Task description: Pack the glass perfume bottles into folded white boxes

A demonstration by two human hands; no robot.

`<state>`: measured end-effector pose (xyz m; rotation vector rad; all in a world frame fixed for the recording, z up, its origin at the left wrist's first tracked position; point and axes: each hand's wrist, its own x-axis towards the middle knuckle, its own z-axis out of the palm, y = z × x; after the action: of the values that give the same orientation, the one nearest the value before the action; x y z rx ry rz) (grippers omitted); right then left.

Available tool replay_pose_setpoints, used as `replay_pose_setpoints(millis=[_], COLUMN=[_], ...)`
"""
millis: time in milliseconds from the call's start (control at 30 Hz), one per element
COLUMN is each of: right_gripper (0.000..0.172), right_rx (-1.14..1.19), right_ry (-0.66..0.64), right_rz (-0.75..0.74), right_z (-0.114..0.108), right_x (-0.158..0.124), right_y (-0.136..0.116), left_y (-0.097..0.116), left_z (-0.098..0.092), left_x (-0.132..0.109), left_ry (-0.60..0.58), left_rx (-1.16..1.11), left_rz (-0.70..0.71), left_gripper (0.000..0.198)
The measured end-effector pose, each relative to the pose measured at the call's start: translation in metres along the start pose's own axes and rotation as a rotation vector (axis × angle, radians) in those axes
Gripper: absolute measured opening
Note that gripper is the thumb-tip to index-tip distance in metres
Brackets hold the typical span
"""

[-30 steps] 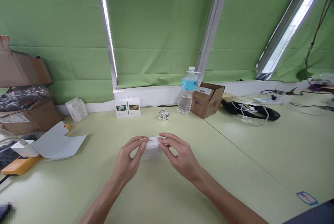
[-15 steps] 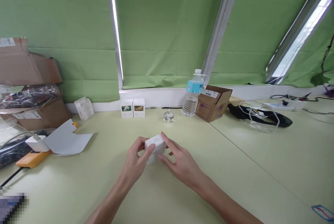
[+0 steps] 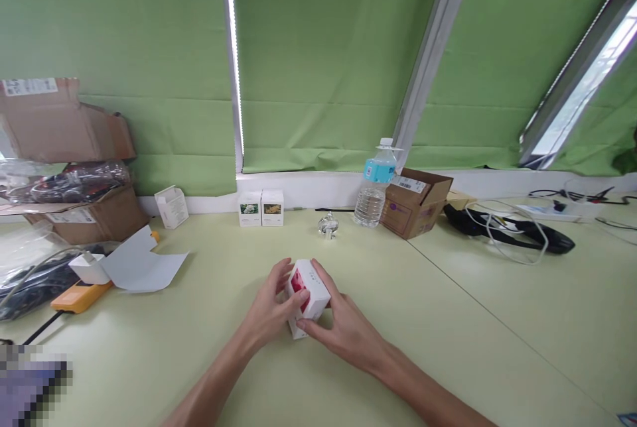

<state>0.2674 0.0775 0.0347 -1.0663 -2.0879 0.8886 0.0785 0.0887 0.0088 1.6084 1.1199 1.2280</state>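
White card box (image 3: 309, 296) with red print on one face sits tilted at the middle of the pale green table (image 3: 448, 354), gripped between the curled fingers of the left hand (image 3: 269, 307) and the right hand (image 3: 343, 337). The left fingers cover part of the print, so it is hard to make out, and the hands hide whether the box touches the tabletop. Farther off stand two small white boxes (image 3: 260, 208), a glass object (image 3: 328, 225), a water bottle (image 3: 374, 198) and an open cardboard box (image 3: 415, 205). On the left lie a folded sheet of paper (image 3: 144, 264), a white charger (image 3: 88, 268) and an orange device (image 3: 79, 298), partly covered. Black cable-wrapped gear (image 3: 512, 231) lies on the right. A pixelated patch (image 3: 30, 387) blurs the lower left corner.
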Motion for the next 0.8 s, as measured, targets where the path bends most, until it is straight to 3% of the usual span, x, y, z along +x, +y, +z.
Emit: replay_pose_setpoints(millis=[67,133,333,500,800], right_gripper=[0.091,0.085,0.072,0.067,0.075], right_rx=[0.033,0.04,-0.149,-0.364,-0.447], right_ry=[0.002,0.019,0.155,0.157,0.147], right_rz=[0.0,0.009,-0.027,-0.138,-0.175], right_z=[0.001,0.001,-0.001,0.007,0.024], right_x=[0.001,0.003,0.013,0.014,0.034], right_y=[0.0,0.004,0.025,0.031,0.035], left_y=[-0.002,-0.001,0.001,-0.005,-0.018], left_z=[-0.005,-0.008,-0.013,-0.015,-0.025], left_x=[0.001,0.002,0.004,0.006,0.01], left_ry=[-0.117,-0.151,-0.042,-0.004,0.102], left_rx=[-0.012,-0.001,-0.028,0.062,0.083], left_rz=[-0.024,-0.046,-0.077,-0.045,-0.059], left_gripper=[0.052,0.044,0.038,0.033,0.051])
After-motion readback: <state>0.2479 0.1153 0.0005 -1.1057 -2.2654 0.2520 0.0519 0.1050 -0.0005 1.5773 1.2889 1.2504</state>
